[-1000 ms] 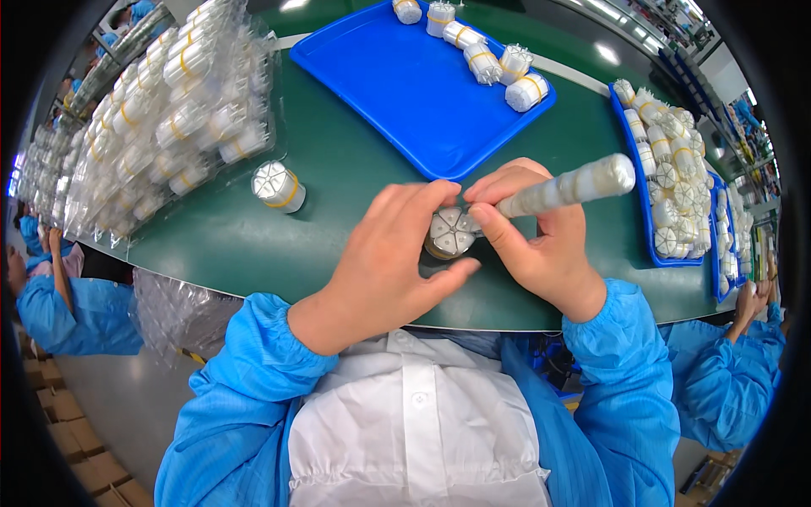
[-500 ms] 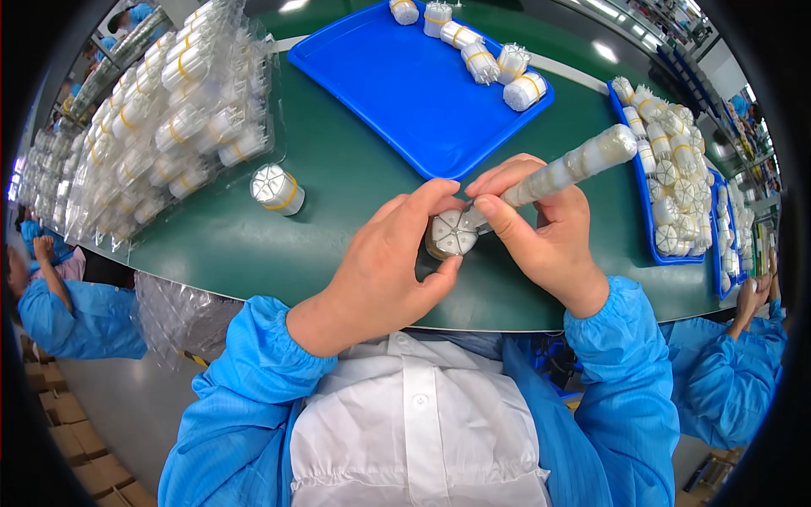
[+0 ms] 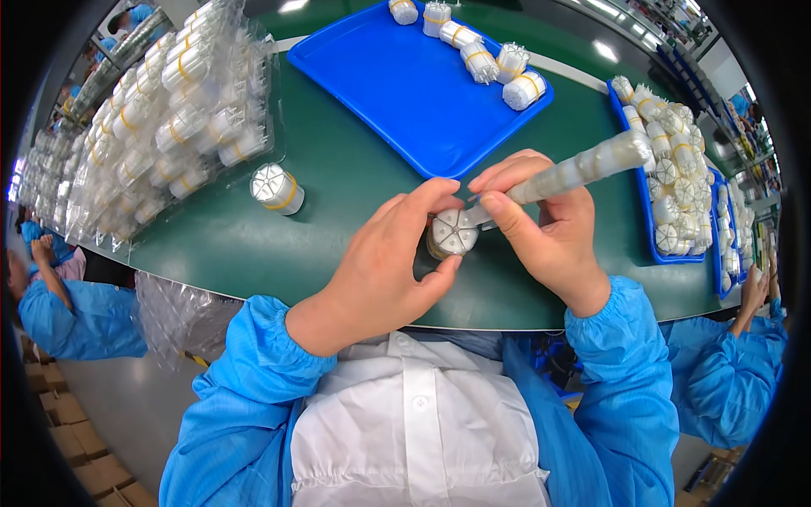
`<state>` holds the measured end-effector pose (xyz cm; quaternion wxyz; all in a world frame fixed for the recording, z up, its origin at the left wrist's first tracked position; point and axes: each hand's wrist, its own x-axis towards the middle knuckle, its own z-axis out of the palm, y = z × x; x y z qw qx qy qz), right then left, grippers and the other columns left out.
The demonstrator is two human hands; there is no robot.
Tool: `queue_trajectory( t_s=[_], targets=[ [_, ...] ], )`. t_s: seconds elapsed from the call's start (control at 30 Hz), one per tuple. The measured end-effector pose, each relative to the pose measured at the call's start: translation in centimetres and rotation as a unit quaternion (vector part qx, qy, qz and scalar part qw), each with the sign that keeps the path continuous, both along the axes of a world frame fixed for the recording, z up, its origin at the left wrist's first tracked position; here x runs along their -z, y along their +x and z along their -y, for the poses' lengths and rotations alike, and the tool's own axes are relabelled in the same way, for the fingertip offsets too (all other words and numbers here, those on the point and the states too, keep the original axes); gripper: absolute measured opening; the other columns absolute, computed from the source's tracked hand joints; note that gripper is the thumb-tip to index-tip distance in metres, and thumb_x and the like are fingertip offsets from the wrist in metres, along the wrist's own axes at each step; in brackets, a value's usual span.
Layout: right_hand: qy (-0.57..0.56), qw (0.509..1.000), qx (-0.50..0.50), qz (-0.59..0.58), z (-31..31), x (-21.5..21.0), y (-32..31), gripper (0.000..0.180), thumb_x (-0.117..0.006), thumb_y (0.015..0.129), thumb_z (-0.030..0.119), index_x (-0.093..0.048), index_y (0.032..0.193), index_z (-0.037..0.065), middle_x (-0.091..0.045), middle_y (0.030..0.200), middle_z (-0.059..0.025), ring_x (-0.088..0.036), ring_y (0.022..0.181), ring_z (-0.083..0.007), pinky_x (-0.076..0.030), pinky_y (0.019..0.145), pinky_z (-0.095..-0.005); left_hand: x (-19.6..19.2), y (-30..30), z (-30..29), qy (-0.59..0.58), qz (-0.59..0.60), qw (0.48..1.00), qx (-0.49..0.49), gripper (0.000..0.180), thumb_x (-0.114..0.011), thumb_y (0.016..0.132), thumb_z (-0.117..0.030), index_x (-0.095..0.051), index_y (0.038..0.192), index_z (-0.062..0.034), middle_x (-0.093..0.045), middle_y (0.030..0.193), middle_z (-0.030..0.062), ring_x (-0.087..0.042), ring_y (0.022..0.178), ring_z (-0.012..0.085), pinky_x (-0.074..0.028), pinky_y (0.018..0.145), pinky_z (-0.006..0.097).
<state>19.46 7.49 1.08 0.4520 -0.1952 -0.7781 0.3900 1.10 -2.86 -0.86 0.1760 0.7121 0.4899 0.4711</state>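
"Pinching that wrapped stick [image 3: 583,170] with the right hand [image 3: 549,237]?"
"Yep, and left hand [image 3: 380,253] curls round the white bundle [image 3: 454,232], near side of the green table [image 3: 351,165], just nearer than the blue tray [image 3: 397,93]."

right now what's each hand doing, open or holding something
Left hand: closed around a round white segmented piece.
Right hand: closed, holding a pale, thick-handled tool.
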Motion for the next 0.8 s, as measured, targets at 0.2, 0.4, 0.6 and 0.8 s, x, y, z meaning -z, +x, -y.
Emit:
queue_trajectory(
  t_s=[0.2,0.4,0.6,0.8],
  targets=[
    [0.009,0.998,-0.016,0.053,0.3,-0.1,0.0,0.007,-0.074,0.089,0.006,-0.07,0.093,0.003,-0.071,0.092,-0.0079,-0.069,0.085,-0.0194,-0.054,0.076,-0.0326,-0.7,0.1,-0.1,-0.018,-0.034,0.999,-0.008,0.065,-0.075,0.081,-0.005,-0.047,0.138,-0.0005,-0.061,0.117,0.0176,-0.062,0.11,0.0355,-0.051,0.091,0.044],
    [0.005,1.0,-0.011,0.023,0.0,0.1,0.2,0.006,-0.073,0.09,0.007,-0.07,0.094,0.002,-0.071,0.093,-0.0084,-0.069,0.086,-0.0194,-0.054,0.077,-0.0324,-0.7,-0.2,0.0,-0.047,-0.066,0.997,-0.018,0.074,-0.08,0.078,-0.003,-0.045,0.143,-0.0004,-0.063,0.125,0.0173,-0.063,0.116,0.0323,-0.049,0.101,0.04],
    [-0.043,0.999,-0.026,0.01,0.0,-0.3,0.1,0.006,-0.073,0.09,0.007,-0.07,0.092,0.002,-0.072,0.093,-0.0075,-0.069,0.087,-0.0184,-0.054,0.078,-0.0324,-0.5,-0.6,0.2,-0.045,-0.027,0.998,0.042,0.077,-0.078,0.08,-0.001,-0.041,0.147,-0.0004,-0.062,0.131,0.0199,-0.062,0.122,0.0329,-0.048,0.103,0.041],
    [0.0,0.999,-0.031,0.032,0.2,-0.2,0.0,0.005,-0.073,0.091,0.006,-0.07,0.093,0.002,-0.071,0.092,-0.0077,-0.068,0.085,-0.0185,-0.054,0.077,-0.0326,-0.8,-0.2,-0.1,-0.021,-0.039,0.999,0.028,0.072,-0.077,0.082,-0.004,-0.043,0.145,-0.0006,-0.063,0.122,0.0171,-0.06,0.113,0.0339,-0.05,0.097,0.041]
  ],
)
